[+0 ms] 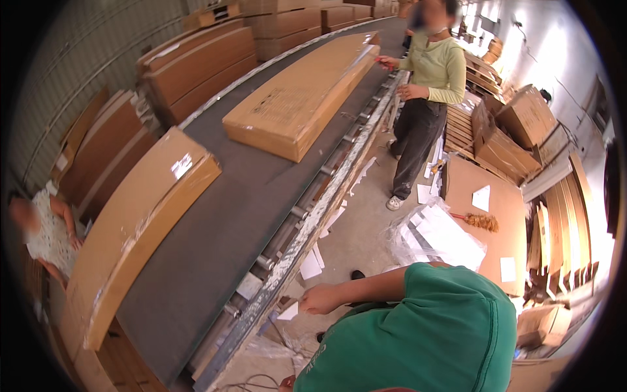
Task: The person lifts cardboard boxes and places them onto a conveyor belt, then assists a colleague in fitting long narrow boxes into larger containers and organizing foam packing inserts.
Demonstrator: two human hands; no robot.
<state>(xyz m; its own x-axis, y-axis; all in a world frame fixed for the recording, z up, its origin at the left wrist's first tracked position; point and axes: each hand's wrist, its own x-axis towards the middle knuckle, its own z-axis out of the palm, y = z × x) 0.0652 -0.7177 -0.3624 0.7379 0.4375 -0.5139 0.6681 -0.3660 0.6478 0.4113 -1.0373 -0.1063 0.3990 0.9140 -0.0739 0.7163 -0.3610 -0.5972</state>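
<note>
Beside the long conveyor belt (215, 242), whose dark grey, matte surface runs away in a curve between pale metal side rails, a person in a green shirt bends low at the lower edge of view. One hand (319, 299), seemingly the left, is loosely curled with its fingers drawn in, just beside the belt's scuffed, paint-flecked rail and a white slip of paper (288, 311) that it seems to touch; whether it truly grips the slip cannot be told. The right hand (285, 384) shows only as a sliver at the bottom edge, its state hidden. On the belt lie two long, flat cardboard cartons: the near carton (140, 228), smooth tan with a white label, and the far carton (300, 98), wrapped in glossy film. Farther along, another person in a light green top (439, 65) stands at the rail. White scraps litter the concrete floor (366, 235), and crumpled clear plastic sheeting (434, 238) lies near a flat cardboard sheet (486, 228).
</note>
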